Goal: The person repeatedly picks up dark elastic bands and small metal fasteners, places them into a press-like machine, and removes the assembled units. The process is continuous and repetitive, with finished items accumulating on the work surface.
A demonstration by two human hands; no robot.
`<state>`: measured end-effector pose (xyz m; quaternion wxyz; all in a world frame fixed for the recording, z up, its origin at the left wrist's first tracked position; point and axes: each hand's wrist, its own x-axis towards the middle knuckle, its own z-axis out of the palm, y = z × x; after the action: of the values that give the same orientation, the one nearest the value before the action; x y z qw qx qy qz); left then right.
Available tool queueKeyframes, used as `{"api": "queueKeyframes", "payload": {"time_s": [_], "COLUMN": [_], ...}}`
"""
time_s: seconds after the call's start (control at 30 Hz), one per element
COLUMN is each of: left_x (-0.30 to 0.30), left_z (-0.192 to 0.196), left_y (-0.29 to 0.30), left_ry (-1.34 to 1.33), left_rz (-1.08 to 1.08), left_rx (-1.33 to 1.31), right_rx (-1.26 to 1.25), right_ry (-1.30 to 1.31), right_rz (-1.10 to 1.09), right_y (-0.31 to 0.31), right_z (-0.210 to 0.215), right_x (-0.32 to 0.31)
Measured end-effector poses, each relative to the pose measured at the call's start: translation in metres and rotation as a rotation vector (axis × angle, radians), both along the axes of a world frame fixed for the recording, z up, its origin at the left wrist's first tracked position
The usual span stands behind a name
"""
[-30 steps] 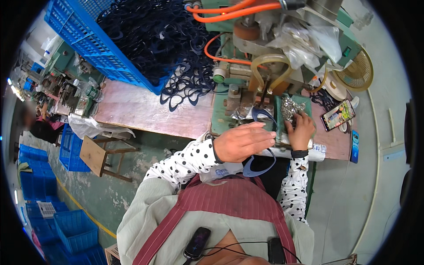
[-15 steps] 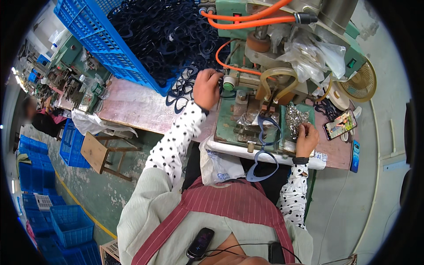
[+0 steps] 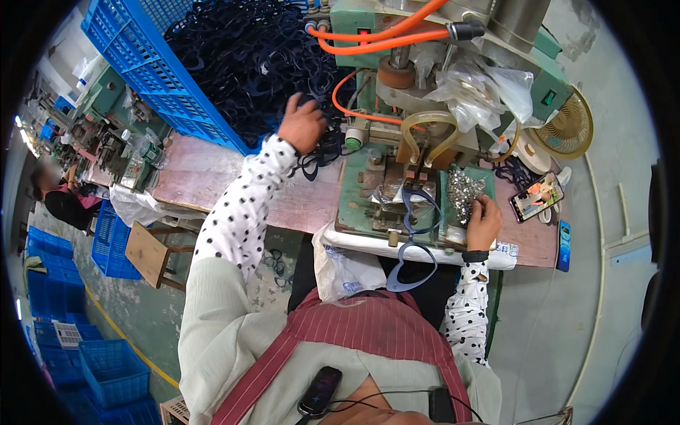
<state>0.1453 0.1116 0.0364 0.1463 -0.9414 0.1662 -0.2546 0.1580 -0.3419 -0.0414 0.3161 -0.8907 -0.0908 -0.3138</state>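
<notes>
My left hand [image 3: 303,126] is over the near edge of a big heap of dark blue eyeglass frames [image 3: 248,64], its fingers apart and nothing visible in them. Lower right, my right hand [image 3: 484,223] is beside a pile of small shiny metal parts [image 3: 464,195] on a green tray. Its fingertips are pinched together; whatever is between them is too small to make out. Between my hands, a blue heart-shaped eyeglass frame [image 3: 394,280] hangs from the front of a green press machine [image 3: 354,198], one rim up in the tooling and the other hanging over the table edge.
A blue plastic crate [image 3: 166,78] stands tilted at the far left of the heap. Orange hoses [image 3: 382,49] cross above the machine. A phone with a lit screen [image 3: 537,198] and a fan [image 3: 570,124] are at the right. A wooden stool [image 3: 152,255] stands left of the table.
My left hand has moved left and away from me, from beside the machine onto the heap, and its fingers have spread. My right hand stays at the metal parts. The view has shifted slightly.
</notes>
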Motion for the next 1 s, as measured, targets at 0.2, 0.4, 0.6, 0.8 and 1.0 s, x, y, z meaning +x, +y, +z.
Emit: {"api": "queueKeyframes", "payload": {"time_s": [0.2, 0.4, 0.6, 0.8, 1.0], "left_x": [-0.051, -0.072, -0.088, -0.116, -0.124], "left_z": [-0.03, -0.035, -0.019, 0.018, 0.032], "left_y": [0.006, -0.035, -0.082, -0.123, -0.155], "left_ry": [0.316, 0.517, 0.056, -0.23, -0.192], "left_rz": [0.301, -0.099, -0.176, -0.298, -0.699], "left_rx": [-1.542, -2.329, -2.012, -1.064, -0.683], "right_rx": [0.146, 0.549, 0.636, 0.674, 0.778], "right_ry": [0.052, 0.3, 0.49, 0.483, 0.483], "right_rz": [0.1, 0.495, 0.574, 0.603, 0.644], "right_y": [0.022, 0.069, 0.098, 0.115, 0.12], "right_z": [0.031, 0.105, 0.125, 0.128, 0.124], "right_x": [-0.004, -0.043, -0.063, -0.056, -0.056]}}
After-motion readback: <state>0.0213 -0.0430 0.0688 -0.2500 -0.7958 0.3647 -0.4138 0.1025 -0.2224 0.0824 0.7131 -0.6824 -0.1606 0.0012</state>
